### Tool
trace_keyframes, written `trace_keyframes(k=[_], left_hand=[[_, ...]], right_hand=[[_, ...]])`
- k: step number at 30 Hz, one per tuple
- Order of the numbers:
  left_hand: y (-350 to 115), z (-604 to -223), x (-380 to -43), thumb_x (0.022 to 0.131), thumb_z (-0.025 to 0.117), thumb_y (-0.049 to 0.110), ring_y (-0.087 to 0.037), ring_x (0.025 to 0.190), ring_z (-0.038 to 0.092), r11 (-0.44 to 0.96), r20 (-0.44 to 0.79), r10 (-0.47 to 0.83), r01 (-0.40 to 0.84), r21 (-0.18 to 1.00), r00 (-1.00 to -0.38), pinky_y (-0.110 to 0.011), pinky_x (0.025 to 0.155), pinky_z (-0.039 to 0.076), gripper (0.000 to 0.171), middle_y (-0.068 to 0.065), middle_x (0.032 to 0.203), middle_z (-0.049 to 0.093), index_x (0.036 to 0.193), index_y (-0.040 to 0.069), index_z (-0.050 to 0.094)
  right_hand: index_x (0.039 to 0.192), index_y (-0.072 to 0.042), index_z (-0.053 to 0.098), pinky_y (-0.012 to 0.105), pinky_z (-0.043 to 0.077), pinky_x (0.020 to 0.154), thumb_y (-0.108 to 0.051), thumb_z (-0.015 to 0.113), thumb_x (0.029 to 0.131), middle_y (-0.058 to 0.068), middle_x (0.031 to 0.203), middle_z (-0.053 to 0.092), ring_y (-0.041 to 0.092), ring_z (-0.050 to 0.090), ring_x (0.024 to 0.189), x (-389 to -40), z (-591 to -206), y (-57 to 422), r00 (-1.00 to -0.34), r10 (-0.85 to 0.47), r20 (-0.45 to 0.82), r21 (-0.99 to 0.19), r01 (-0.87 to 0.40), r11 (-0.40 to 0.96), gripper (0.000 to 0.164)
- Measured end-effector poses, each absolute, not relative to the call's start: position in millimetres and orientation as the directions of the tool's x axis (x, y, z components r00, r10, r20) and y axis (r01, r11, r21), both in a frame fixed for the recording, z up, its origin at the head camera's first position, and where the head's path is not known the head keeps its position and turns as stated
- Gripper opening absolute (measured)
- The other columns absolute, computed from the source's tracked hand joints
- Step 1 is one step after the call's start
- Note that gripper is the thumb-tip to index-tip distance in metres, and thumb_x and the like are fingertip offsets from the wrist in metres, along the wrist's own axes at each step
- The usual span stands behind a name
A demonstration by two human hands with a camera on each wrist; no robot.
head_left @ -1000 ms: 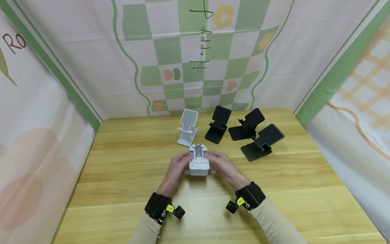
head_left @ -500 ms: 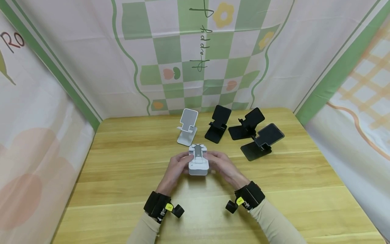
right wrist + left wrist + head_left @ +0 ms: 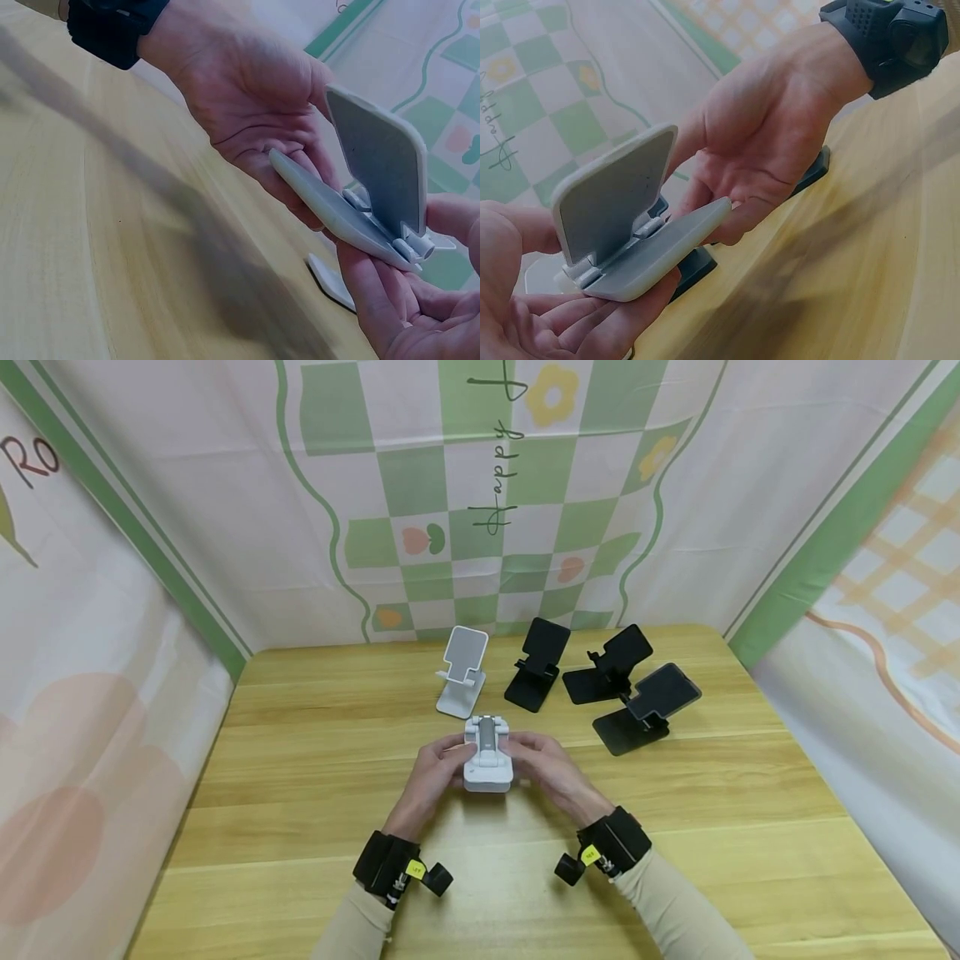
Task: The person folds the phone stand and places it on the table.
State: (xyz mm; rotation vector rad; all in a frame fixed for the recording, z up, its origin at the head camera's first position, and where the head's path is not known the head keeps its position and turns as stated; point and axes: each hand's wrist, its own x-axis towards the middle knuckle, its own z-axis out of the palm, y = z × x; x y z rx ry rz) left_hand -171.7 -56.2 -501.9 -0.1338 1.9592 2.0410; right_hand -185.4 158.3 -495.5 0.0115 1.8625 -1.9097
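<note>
Both hands hold a white folding phone stand (image 3: 489, 768) just above the table, near its middle. My left hand (image 3: 435, 772) grips its left side and my right hand (image 3: 553, 772) its right side, thumbs on top and fingers underneath. In the left wrist view the stand's two grey-padded panels (image 3: 619, 199) meet at a hinge in a partly folded V. The same partly folded stand (image 3: 382, 161) shows between both hands in the right wrist view. A second white phone stand (image 3: 465, 656) is unfolded right behind the held one.
Three black phone stands stand unfolded at the back right: one (image 3: 546, 647) near the white stand, another (image 3: 626, 652) farther right, and a third (image 3: 663, 693) in front of it. The wooden table (image 3: 300, 827) meets a patterned cloth (image 3: 480, 485) at the back.
The held phone stand's panels look slightly closer together, with its front face showing shallower. Both hands keep nearly the same place and grip. The other stands have not moved.
</note>
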Motion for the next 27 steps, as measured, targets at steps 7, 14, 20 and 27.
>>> trace_keyframes(k=[7,14,20,27], left_hand=[[-55.9,-505.3,-171.6,0.101,0.065,0.025,-0.015,0.095,0.071,-0.027,-0.271,0.158,-0.279,0.96,-0.949,-0.025,0.077,0.057,0.056,-0.021,0.125,0.071,0.147,-0.003,0.051],[-55.5,-506.9,-170.3,0.103,0.063,0.017,-0.018,0.097,0.073,-0.042,-0.246,0.167,-0.256,0.966,-0.955,-0.028,0.079,0.06,0.051,-0.024,0.124,0.071,0.147,-0.006,0.05],[-52.8,-507.8,-170.5,0.104,0.062,0.013,-0.023,0.1,0.074,-0.034,-0.243,0.147,-0.251,0.968,-0.959,-0.03,0.083,0.061,0.047,-0.026,0.124,0.07,0.146,-0.006,0.051],[-50.0,-508.0,-169.7,0.104,0.061,0.012,-0.028,0.104,0.074,-0.014,-0.239,0.128,-0.242,0.97,-0.963,-0.032,0.084,0.061,0.046,-0.027,0.123,0.07,0.146,-0.006,0.051]], right_hand=[[0.144,0.008,0.05,0.035,0.054,0.097,-0.019,0.063,0.103,0.017,0.131,0.066,0.018,0.068,0.106,-184.8,-497.4,156.5,-0.894,-0.32,-0.314,-0.945,0.328,0.01,0.051],[0.144,0.009,0.049,0.033,0.057,0.092,-0.014,0.063,0.103,0.016,0.126,0.068,0.017,0.07,0.102,-185.3,-502.1,156.2,-0.898,-0.313,-0.31,-0.945,0.326,0.003,0.049],[0.144,0.009,0.049,0.034,0.058,0.091,-0.011,0.063,0.102,0.017,0.125,0.068,0.018,0.07,0.101,-185.3,-503.6,155.3,-0.902,-0.305,-0.304,-0.947,0.321,-0.004,0.049],[0.144,0.008,0.05,0.033,0.058,0.09,-0.012,0.064,0.102,0.021,0.13,0.066,0.018,0.07,0.101,-185.5,-504.6,154.2,-0.904,-0.272,-0.329,-0.941,0.338,0.016,0.048]])
